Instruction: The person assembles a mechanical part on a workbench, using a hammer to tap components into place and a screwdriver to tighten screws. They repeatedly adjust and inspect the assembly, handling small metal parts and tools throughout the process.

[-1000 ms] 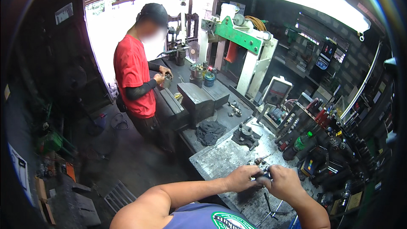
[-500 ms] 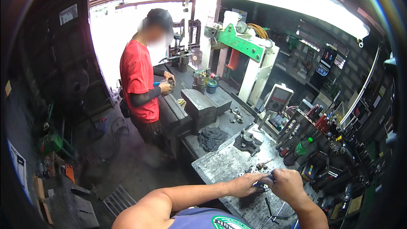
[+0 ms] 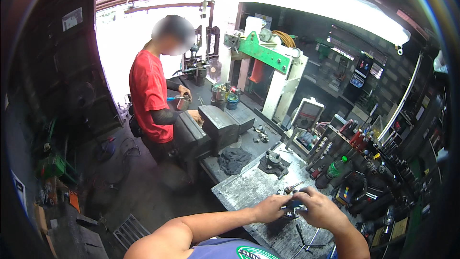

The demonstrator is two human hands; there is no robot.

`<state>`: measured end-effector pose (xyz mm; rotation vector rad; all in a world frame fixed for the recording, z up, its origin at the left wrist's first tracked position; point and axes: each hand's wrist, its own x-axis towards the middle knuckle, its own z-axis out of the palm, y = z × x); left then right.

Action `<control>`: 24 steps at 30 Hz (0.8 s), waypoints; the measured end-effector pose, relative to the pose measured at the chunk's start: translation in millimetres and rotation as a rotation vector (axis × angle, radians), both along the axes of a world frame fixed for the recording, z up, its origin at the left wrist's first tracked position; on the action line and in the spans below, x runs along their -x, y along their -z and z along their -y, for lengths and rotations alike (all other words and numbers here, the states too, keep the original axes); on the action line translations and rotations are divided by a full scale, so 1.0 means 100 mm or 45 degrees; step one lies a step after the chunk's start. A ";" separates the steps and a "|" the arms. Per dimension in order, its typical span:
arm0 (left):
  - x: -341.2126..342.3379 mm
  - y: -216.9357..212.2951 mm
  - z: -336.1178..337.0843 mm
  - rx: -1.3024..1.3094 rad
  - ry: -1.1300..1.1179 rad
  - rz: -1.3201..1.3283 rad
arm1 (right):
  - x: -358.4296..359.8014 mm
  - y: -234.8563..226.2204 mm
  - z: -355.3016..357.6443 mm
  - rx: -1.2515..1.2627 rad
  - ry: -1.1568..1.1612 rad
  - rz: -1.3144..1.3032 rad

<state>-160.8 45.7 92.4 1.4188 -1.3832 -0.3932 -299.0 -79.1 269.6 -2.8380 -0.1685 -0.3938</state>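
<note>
Over the metal-topped bench (image 3: 239, 194) my two hands come together at a small dark metal part (image 3: 289, 214) with a bit of blue showing. My left hand (image 3: 270, 208) is closed on its left side. My right hand (image 3: 320, 209) curls over it from the right, fingers bent down onto its top. Much of the part is hidden by my fingers, so its exact kind cannot be made out. A black T-shaped tool (image 3: 301, 234) lies just below my right hand. Beyond my hands, a dark round metal assembly (image 3: 274, 161) rests on a dark cloth.
A person in a red shirt (image 3: 149, 91) works at a large bench vise (image 3: 218, 122), farther left. A crumpled black rag (image 3: 234, 160) lies nearby. Tools and a green-capped bottle (image 3: 337, 167) crowd the right side. A green-and-white press frame (image 3: 263, 52) stands behind.
My right hand has shifted from a tight grip on top of the part to a wider, curled hold. The other person's hands have separated, one lowering to the vise. The view has shifted slightly.
</note>
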 end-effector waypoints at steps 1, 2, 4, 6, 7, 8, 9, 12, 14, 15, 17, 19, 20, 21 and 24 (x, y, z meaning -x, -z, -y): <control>-0.01 0.01 0.01 0.027 0.017 -0.046 | 0.01 0.00 0.00 0.030 0.004 0.013; 0.00 0.02 0.02 -0.087 0.037 -0.044 | 0.01 0.01 0.00 0.166 0.148 -0.116; -0.01 0.04 0.02 0.162 -0.034 0.184 | 0.03 0.03 -0.02 0.382 0.501 -0.311; -0.02 0.04 0.01 0.238 0.012 0.200 | 0.06 0.05 -0.03 0.315 0.464 -0.416; -0.01 0.03 -0.01 0.093 0.034 0.125 | 0.06 0.06 -0.02 0.280 0.348 -0.383; -0.01 0.02 -0.02 -0.006 0.056 0.064 | 0.09 0.06 -0.01 0.273 0.227 -0.213; 0.00 0.01 -0.03 -0.107 0.065 0.001 | 0.10 0.06 0.01 0.166 0.180 -0.166; 0.02 -0.03 -0.02 -0.070 0.105 -0.002 | 0.13 0.08 0.04 0.158 0.257 -0.215; 0.04 -0.05 0.01 0.345 0.025 0.222 | 0.12 0.11 0.04 0.250 0.414 -0.355; 0.04 -0.06 0.01 0.218 -0.005 0.157 | 0.12 0.12 0.03 0.319 0.448 -0.410; 0.03 -0.07 0.01 0.017 -0.031 0.059 | 0.11 0.14 0.02 0.227 0.367 -0.259; 0.03 -0.08 0.01 -0.023 -0.043 0.102 | 0.11 0.16 0.03 0.115 0.159 0.100; 0.05 -0.09 0.01 -0.057 -0.005 0.039 | 0.10 0.17 0.03 0.063 0.102 0.116; 0.04 -0.09 0.00 -0.106 0.021 -0.038 | 0.11 0.18 0.04 0.111 0.112 0.074; 0.07 -0.09 0.00 0.195 -0.019 0.106 | 0.09 0.22 0.04 0.344 0.370 -0.186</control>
